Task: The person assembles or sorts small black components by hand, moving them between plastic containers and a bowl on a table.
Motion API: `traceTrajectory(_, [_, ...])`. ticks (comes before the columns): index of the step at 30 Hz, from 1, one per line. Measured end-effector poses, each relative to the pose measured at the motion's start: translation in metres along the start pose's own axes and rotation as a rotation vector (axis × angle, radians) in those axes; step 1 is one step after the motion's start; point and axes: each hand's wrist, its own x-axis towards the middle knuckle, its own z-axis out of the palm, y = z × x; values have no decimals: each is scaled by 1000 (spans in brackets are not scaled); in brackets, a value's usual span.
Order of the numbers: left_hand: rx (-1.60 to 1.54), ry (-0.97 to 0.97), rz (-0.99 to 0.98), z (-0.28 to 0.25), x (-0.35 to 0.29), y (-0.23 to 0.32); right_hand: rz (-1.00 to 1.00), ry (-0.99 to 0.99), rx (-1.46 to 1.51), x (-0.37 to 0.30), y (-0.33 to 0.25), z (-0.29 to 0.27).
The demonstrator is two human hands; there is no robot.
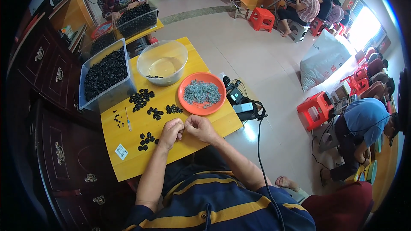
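Note:
My left hand point(172, 131) and my right hand point(199, 129) meet over the yellow table point(171, 156), fingers pinched together. Whatever they hold between the fingertips is too small or hidden to make out. Just beyond my right hand stands an orange plate point(186, 106) heaped with small grey-green slender pieces point(202, 93). Beyond my left hand lie loose groups of small black rounded parts point(142, 99), with more black parts point(147, 140) to its left. A thin screwdriver-like tool point(128, 119) rests near a few tiny black bits point(118, 119).
A clear tub point(182, 55) with a few black parts and a plastic bin point(125, 75) full of black pieces stand at the table's far side. A white label point(121, 151) lies near the left edge. A black cable point(259, 145) hangs at my right. Other people work nearby.

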Motion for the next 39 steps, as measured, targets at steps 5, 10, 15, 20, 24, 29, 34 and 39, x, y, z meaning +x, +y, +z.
traceTrajectory(5, [14,-1,-5,-2,0,0,-5,-4,-36,-1,-1,0])
traceTrajectory(10, [11,3,5,-4,1,-4,38,-20,18,-3,-8,0])
traceTrajectory(15, [12,21,3,-2,1,-6,-11,-22,-99,-3,-6,-2])
traceTrajectory(20, [4,8,-6,-1,2,-4,-39,18,-177,-2,-8,-2])
traceTrajectory(24, [-36,18,-8,-4,1,-5,-59,30,-216,-3,-18,1])
traceTrajectory(29, [-103,101,-17,-3,0,-8,-73,23,-244,-3,-11,1])
traceTrajectory(34, [-68,61,0,-1,0,-11,-35,188,-279,-2,0,-10])
traceTrajectory(39, [-89,74,5,-2,-1,-13,-83,270,-317,15,-4,-29])
